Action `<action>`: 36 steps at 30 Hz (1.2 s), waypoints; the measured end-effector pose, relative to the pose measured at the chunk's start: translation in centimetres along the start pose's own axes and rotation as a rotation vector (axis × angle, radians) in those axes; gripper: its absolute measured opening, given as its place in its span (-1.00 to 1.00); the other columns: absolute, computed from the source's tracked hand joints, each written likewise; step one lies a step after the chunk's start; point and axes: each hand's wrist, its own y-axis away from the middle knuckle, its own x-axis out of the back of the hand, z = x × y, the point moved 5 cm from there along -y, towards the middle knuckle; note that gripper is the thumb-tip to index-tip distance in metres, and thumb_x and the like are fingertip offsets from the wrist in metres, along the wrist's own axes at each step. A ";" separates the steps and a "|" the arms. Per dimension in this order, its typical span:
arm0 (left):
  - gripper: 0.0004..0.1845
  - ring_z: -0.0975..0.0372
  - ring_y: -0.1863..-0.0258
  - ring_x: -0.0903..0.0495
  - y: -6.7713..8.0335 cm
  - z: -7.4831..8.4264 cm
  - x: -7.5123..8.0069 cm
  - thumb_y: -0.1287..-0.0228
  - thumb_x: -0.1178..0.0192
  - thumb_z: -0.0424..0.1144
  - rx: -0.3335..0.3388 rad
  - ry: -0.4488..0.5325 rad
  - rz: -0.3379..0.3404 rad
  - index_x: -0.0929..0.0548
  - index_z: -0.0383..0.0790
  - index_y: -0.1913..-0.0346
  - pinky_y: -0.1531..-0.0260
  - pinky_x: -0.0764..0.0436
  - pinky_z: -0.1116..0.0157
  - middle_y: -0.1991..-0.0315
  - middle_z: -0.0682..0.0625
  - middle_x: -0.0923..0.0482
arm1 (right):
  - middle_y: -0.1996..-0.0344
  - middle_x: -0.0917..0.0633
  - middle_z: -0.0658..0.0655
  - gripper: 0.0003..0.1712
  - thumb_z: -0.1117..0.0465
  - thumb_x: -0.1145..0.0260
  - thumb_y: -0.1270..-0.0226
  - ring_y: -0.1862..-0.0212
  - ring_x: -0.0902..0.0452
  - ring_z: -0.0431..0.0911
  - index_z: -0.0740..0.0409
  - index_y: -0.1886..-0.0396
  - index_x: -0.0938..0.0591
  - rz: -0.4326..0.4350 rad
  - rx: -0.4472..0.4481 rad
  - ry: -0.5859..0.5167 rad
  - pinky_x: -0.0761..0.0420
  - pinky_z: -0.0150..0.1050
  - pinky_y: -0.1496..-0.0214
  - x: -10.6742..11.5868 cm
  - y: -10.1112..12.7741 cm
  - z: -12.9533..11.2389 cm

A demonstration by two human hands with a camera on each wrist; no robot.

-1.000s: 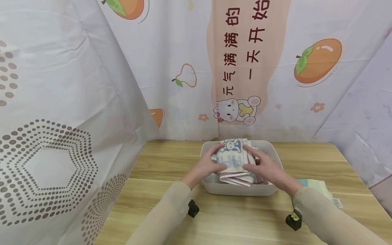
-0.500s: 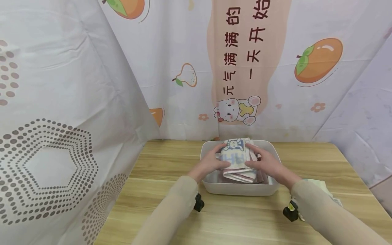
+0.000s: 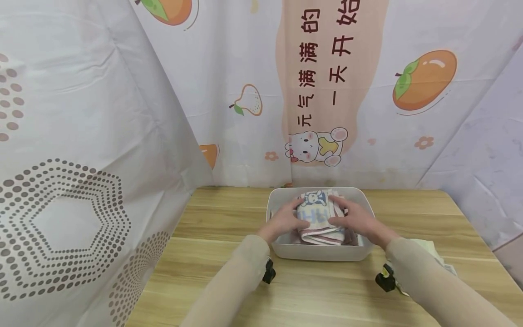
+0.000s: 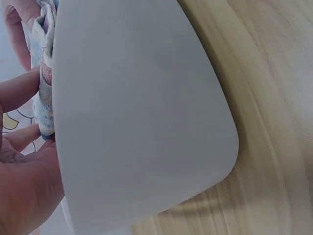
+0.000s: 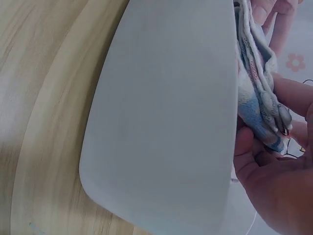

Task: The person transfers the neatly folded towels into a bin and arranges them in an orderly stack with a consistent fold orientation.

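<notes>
Over on the left there's just the dotted curtain (image 3: 61, 218) hanging past the left edge of the wooden table (image 3: 229, 218). My left hand (image 3: 283, 221) is curled round the left side of the folded bunny towel (image 3: 316, 215), fingers on top and thumb tucked along its edge. The towel sits inside the white plastic bin (image 3: 320, 252), which stands toward the back edge of the table, about mid-width, with more folded cloth under it. My right hand (image 3: 353, 220) grips the towel's right side the same way, fingers wrapped over the folds. Further right, near the right edge of the table, a pale green cloth (image 3: 429, 247) peeks out from behind my right sleeve (image 3: 425, 277).
</notes>
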 end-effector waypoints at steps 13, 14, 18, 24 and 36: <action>-0.10 0.10 -0.22 -0.43 0.1 -0.8 -0.7 -0.14 -0.48 -0.23 0.056 -0.117 -0.009 -0.32 -0.11 -0.56 -0.35 -0.39 0.07 -0.49 -0.18 -0.33 | -0.46 -0.28 0.54 -0.08 0.02 -0.41 -0.39 -0.46 -0.16 0.44 0.28 -0.58 -0.22 -0.070 -0.035 0.115 -0.19 0.42 -0.41 -1.1 0.0 0.5; -0.10 0.11 -0.18 -0.43 0.1 -0.8 -0.8 -0.14 -0.48 -0.23 0.057 -0.126 -0.010 -0.32 -0.11 -0.55 -0.33 -0.41 0.08 -0.49 -0.18 -0.34 | -0.45 -0.28 0.54 -0.08 0.02 -0.41 -0.39 -0.45 -0.19 0.43 0.30 -0.57 -0.22 -0.076 -0.033 0.120 -0.27 0.39 -0.38 -1.1 0.1 0.5; -0.12 0.13 -0.14 -0.44 0.1 -0.7 -0.8 -0.16 -0.47 -0.23 0.056 -0.163 -0.018 -0.34 -0.14 -0.54 -0.31 -0.43 0.12 -0.47 -0.17 -0.36 | -0.45 -0.29 0.55 -0.07 0.03 -0.42 -0.38 -0.45 -0.20 0.43 0.33 -0.56 -0.22 -0.089 -0.040 0.136 -0.29 0.36 -0.39 -1.2 0.1 0.6; -0.13 0.14 -0.15 -0.44 0.2 -0.6 -0.8 -0.17 -0.47 -0.22 0.050 -0.194 -0.032 -0.34 -0.18 -0.54 -0.31 -0.43 0.13 -0.48 -0.17 -0.36 | -0.42 -0.31 0.56 -0.08 0.05 -0.43 -0.37 -0.42 -0.24 0.42 0.37 -0.54 -0.24 -0.093 -0.032 0.170 -0.32 0.35 -0.37 -1.2 0.0 0.7; -0.15 0.21 -0.04 -0.52 0.5 -0.4 -0.7 -0.16 -0.47 -0.30 0.011 -0.207 -0.059 -0.35 -0.23 -0.52 -0.25 -0.47 0.22 -0.44 -0.17 -0.40 | -0.32 -0.46 0.53 -0.05 0.03 -0.45 -0.33 -0.22 -0.48 0.22 0.43 -0.51 -0.26 -0.111 0.001 0.301 -0.45 0.27 -0.29 -1.4 -0.3 1.3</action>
